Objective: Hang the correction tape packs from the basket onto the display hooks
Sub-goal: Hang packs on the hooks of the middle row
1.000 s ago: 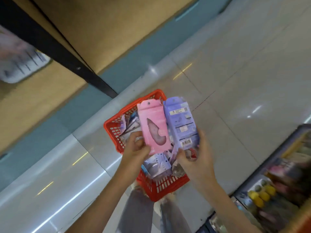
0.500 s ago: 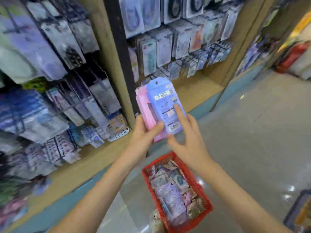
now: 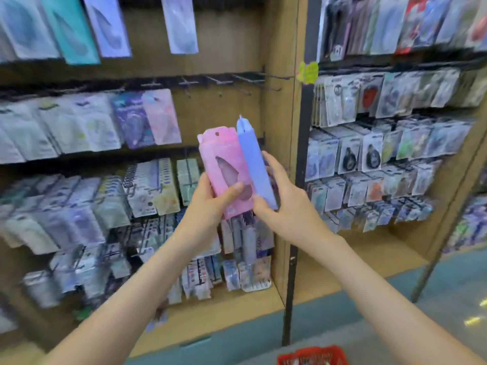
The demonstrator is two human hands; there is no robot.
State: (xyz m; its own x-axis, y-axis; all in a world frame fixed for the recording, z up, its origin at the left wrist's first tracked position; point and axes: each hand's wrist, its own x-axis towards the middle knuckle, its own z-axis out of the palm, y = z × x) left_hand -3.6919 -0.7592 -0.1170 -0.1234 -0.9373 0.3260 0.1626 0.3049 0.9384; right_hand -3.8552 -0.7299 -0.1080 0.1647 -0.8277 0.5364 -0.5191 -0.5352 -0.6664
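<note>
- The left hand [image 3: 208, 204] is gripping the pink pack [image 3: 224, 167], thumb across its front.
- The right hand [image 3: 286, 206] is pinching the blue pack [image 3: 254, 164], edge-on against the pink one.
- Both packs are being held below the hooks [image 3: 237, 80].

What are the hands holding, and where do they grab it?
The left hand grips the pink pack by its lower half; the right hand holds the blue pack near its bottom.
</note>
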